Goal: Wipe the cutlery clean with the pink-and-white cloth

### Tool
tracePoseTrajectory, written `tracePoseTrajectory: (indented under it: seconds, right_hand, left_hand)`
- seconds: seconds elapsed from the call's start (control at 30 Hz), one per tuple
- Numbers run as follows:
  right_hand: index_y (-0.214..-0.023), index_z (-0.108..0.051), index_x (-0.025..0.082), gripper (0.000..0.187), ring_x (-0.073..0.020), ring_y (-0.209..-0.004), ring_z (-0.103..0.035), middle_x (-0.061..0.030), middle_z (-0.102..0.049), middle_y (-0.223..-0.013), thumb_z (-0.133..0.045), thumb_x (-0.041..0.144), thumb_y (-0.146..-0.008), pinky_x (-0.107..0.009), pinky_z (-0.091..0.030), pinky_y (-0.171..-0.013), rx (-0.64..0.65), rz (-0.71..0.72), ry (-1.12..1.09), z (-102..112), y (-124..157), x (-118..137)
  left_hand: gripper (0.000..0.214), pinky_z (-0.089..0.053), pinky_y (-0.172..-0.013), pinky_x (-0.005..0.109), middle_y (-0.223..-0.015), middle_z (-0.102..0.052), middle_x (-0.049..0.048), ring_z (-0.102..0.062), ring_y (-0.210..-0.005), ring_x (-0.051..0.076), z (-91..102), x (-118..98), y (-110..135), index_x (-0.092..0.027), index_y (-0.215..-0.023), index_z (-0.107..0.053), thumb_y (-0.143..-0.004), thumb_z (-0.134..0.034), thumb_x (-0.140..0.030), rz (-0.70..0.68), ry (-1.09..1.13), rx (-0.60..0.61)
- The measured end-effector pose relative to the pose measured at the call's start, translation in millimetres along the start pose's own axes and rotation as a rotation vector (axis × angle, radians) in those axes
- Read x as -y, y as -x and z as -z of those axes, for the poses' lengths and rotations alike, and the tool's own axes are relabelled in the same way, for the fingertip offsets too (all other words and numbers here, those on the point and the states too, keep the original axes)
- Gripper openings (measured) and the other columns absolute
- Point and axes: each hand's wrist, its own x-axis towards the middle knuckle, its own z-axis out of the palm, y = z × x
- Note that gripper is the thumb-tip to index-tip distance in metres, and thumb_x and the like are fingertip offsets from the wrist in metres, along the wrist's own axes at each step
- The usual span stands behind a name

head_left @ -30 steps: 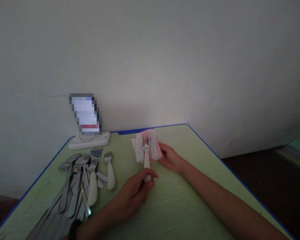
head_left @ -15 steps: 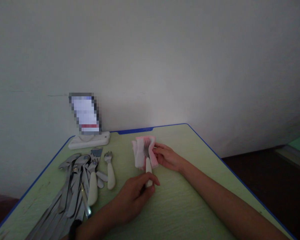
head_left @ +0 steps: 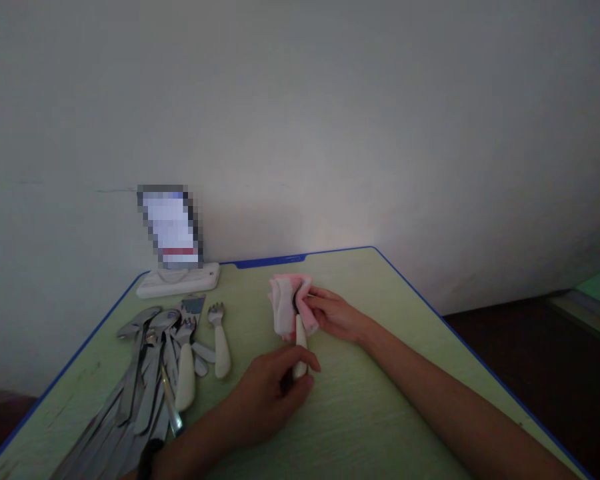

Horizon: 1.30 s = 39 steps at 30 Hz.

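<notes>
My left hand [head_left: 275,387] is closed around the lower end of a white-handled fork [head_left: 301,333]. The fork points away from me, and its metal head lies in the fold of a pink and white cloth [head_left: 283,307], mostly hidden now. At the cloth's right side my right hand [head_left: 336,315] grips it, with the fingertips partly covered by the fabric. Left of my left hand lie two more small forks with white handles: one fork [head_left: 221,347] apart on the table, another fork [head_left: 185,373] on the edge of a cutlery pile.
A pile of metal spoons and other cutlery [head_left: 140,380] spreads over the left of the green table [head_left: 380,400]. Behind it, a phone with a blurred screen [head_left: 173,227] leans on the wall above a white power bank-like block [head_left: 180,280]. The wall [head_left: 330,133] borders the far edge.
The cloth has shifted slightly right and folded further over the fork's head, whose tines showed before. The fork has turned a little in my left hand.
</notes>
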Motion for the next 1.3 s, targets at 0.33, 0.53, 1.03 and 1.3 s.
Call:
tracePoseTrajectory:
  seconds: [0.33, 0.53, 1.03, 1.3]
  right_hand:
    - [-0.090, -0.062, 0.017, 0.021, -0.0121, -0.071, -0.057, 0.0000, -0.064, -0.079, -0.059, 0.013, -0.069, -0.029, -0.045, -0.076, -0.063, 0.029, -0.041, 2.8, -3.7, -2.7]
    - [-0.078, -0.062, 0.015, 0.019, -0.0114, -0.068, -0.058, 0.0007, -0.065, -0.072, -0.055, 0.007, -0.063, -0.027, -0.045, -0.075, -0.097, 0.045, -0.065, 0.7, -3.7, -3.0]
    - [-0.089, -0.061, 0.015, 0.029, -0.0181, -0.074, -0.064, -0.0040, -0.069, -0.074, -0.046, 0.038, -0.082, -0.035, -0.046, -0.080, -0.023, 0.033, -0.169, -1.6, -0.3, 7.4]
    - [-0.081, -0.063, 0.014, 0.022, -0.0130, -0.064, -0.059, -0.0024, -0.069, -0.075, -0.058, 0.009, -0.060, -0.027, -0.045, -0.069, -0.065, -0.006, 0.001, -0.9, -1.1, 0.5]
  left_hand:
    - [0.023, -0.031, -0.051, 0.019, -0.068, -0.051, -0.0033, -0.040, -0.055, 0.009, -1.3, 0.7, 1.4, -0.020, -0.102, -0.057, -0.083, -0.044, -0.019, -0.029, 0.041, -0.004]
    - [0.023, -0.029, -0.050, 0.019, -0.065, -0.049, -0.0046, -0.039, -0.053, 0.008, -1.4, 1.1, 0.9, -0.021, -0.101, -0.058, -0.083, -0.046, -0.019, -0.033, 0.012, -0.004]
    - [0.031, -0.035, -0.058, 0.022, -0.069, -0.047, -0.0036, -0.045, -0.060, 0.012, -1.8, 4.3, 1.1, -0.019, -0.120, -0.044, -0.091, -0.036, -0.027, -0.012, 0.036, -0.016]
    - [0.026, -0.028, -0.050, 0.020, -0.061, -0.046, -0.0057, -0.039, -0.052, 0.010, -1.1, 0.2, 2.0, -0.021, -0.108, -0.055, -0.085, -0.043, -0.022, -0.009, 0.004, 0.019]
